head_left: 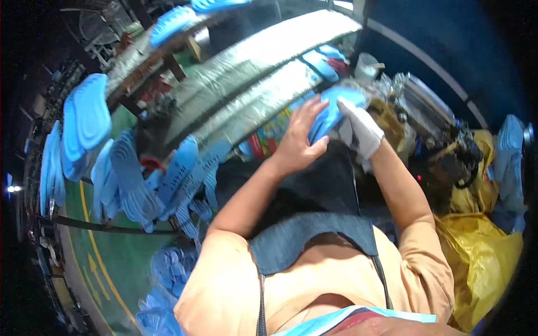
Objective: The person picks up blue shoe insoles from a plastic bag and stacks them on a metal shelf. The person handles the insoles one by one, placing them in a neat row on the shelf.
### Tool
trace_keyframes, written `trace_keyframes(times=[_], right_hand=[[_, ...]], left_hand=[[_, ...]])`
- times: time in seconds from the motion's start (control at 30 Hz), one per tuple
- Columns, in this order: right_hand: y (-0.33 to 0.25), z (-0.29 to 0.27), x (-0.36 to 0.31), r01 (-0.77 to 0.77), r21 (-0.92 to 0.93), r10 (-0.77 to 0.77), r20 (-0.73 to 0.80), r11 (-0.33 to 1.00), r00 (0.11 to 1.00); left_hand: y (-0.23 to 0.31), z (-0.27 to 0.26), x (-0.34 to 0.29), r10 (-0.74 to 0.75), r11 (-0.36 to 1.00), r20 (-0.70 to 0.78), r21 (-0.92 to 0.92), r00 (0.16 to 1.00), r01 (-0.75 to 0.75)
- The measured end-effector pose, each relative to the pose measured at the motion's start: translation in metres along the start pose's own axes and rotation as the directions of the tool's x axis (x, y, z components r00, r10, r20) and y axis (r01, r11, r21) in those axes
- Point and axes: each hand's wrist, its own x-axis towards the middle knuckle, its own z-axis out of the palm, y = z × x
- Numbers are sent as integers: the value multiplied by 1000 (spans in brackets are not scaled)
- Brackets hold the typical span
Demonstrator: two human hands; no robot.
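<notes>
A light blue shoe insole (327,119) is held between my two hands over the dark apron on my lap. My bare left hand (298,140) has its fingers and thumb on the insole's left side. On the other side, my right hand (360,130), in a white glove, grips the insole with the thumb on top. The picture is a little blurred there, and the fingers beneath the insole are hidden. Just beyond, more blue insoles (320,66) lie at the end of a shiny, film-covered bench (246,106).
Stacks of blue insoles (87,120) and several loose ones (131,179) stand at the left, above a green floor (120,263). A white cup (367,66) sits beyond my right hand. At the right are machine parts (448,162) and a yellow bag (479,257). Blue plastic bags (168,274) lie lower left.
</notes>
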Motion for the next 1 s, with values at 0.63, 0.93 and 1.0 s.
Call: trace_keyframes(times=[0.63,0.93,1.0], right_hand=[[-44,13,-81,232,-38,-231,33,972,972],[-65,-9,-90,204,-578,-140,155,790,978],[-66,1,-96,179,-782,-139,119,597,983]], left_hand=[[79,-20,-29,-279,632,114,-726,953,272],[75,13,-2,-9,995,-15,102,1000,10],[82,36,10,52,964,-13,260,999,-47]])
